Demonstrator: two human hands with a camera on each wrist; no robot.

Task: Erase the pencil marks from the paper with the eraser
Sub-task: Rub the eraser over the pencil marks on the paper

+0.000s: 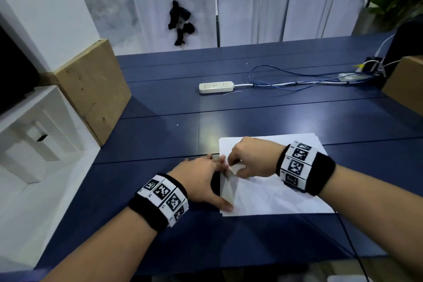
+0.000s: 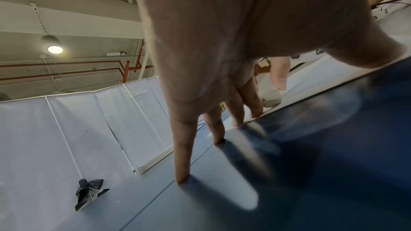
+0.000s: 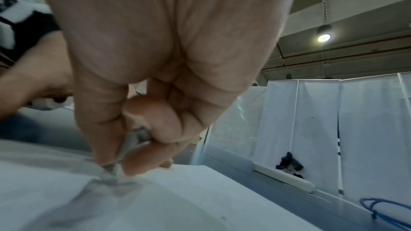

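A creased white sheet of paper [image 1: 281, 192] lies on the dark blue table [image 1: 160, 231], near its front edge. My left hand [image 1: 212, 176] is spread flat with straight fingers. Its thumb and fingertips [image 2: 255, 110] press the paper's left edge while the outer fingers rest on the table. My right hand [image 1: 240, 162] is curled over the paper's left part and pinches a small whitish eraser [image 1: 235, 169] between thumb and fingers. The eraser [image 3: 133, 141] touches the paper [image 3: 200, 199], which puckers beneath it. I cannot make out any pencil marks.
A white power strip [image 1: 216, 87] and blue cables [image 1: 297, 80] lie at the table's far side. Cardboard boxes stand at the left [image 1: 91, 89] and far right [image 1: 405, 80]. A white shelf unit [image 1: 34, 133] is beside the left edge. A thin black cable [image 1: 350, 242] runs off the front right.
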